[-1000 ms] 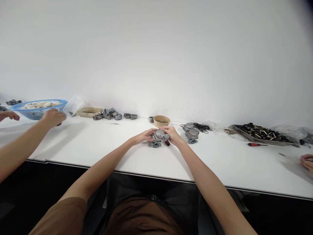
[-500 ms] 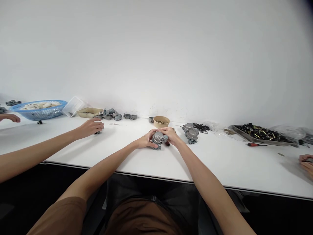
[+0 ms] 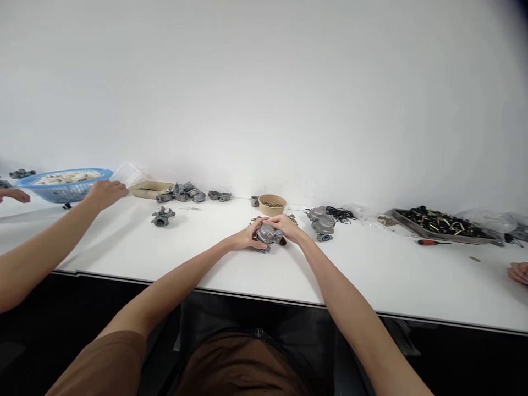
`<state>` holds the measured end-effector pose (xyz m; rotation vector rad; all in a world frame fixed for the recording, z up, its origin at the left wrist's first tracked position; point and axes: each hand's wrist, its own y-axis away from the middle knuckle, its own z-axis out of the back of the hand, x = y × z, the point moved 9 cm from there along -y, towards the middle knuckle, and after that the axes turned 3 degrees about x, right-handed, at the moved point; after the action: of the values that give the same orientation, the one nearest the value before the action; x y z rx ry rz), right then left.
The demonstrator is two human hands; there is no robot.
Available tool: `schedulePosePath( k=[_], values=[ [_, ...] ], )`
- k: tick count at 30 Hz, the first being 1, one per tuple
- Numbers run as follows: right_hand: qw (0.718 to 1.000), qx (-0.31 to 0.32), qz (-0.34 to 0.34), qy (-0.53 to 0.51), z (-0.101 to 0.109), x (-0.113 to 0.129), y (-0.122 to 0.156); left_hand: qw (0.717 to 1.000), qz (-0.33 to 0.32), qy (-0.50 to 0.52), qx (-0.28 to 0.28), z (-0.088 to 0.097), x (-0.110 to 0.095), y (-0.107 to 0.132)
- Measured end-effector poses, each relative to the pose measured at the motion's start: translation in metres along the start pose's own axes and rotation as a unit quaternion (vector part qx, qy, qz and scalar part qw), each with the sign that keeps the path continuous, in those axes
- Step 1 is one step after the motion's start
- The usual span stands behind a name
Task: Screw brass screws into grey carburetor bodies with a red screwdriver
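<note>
A domed grey cast-metal gas regulator (image 3: 267,234) rests at the middle of the white table. My left hand (image 3: 246,237) is wrapped round its left side, thumb low at the front. With fingers pinched at its upper right rim, my right hand (image 3: 289,226) touches the same regulator; any small part between those fingertips is hidden. Small brass screws (image 3: 292,218) lie scattered just behind my hands. A dark red handle end (image 3: 282,241) shows beside the regulator, below my right hand. Two more domed regulators (image 3: 324,224) stand to the right.
Behind my hands is a round tub (image 3: 272,205) of screws. A co-worker's hand (image 3: 108,193) reaches across at left, near a blue basket (image 3: 61,192) and a metal body (image 3: 162,216). Rightward lie black cords (image 3: 340,215), a screwdriver (image 3: 431,242) and a parts tray (image 3: 449,234).
The co-worker's hand at left has let go of a metal body, leaving it on the table, and moved left toward the clear plastic box. My hands keep nearly the same hold; the regulator has barely shifted.
</note>
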<state>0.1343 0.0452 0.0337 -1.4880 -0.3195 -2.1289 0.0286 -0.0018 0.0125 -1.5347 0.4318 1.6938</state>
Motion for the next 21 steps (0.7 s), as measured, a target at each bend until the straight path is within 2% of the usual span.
schedulePosePath(
  k=[3,8,14,18,21],
  values=[
    [1.0,0.006,0.016,0.006,0.0,-0.001,-0.002,1.0,-0.001,-0.028,-0.004,-0.001,-0.003,0.0],
    [1.0,-0.024,0.02,0.003,0.003,-0.002,-0.001,0.998,-0.008,-0.061,-0.001,0.001,-0.005,0.0],
    [0.997,-0.06,0.042,-0.004,0.007,0.013,0.005,0.998,-0.018,-0.064,0.001,0.007,-0.015,0.004],
    [0.993,-0.098,0.046,0.044,0.03,0.023,0.017,0.997,-0.021,-0.077,0.008,0.007,-0.026,0.007],
    [0.975,-0.139,0.025,0.174,0.049,0.021,0.026,0.993,-0.018,-0.118,0.006,0.006,-0.03,0.007]
  ],
)
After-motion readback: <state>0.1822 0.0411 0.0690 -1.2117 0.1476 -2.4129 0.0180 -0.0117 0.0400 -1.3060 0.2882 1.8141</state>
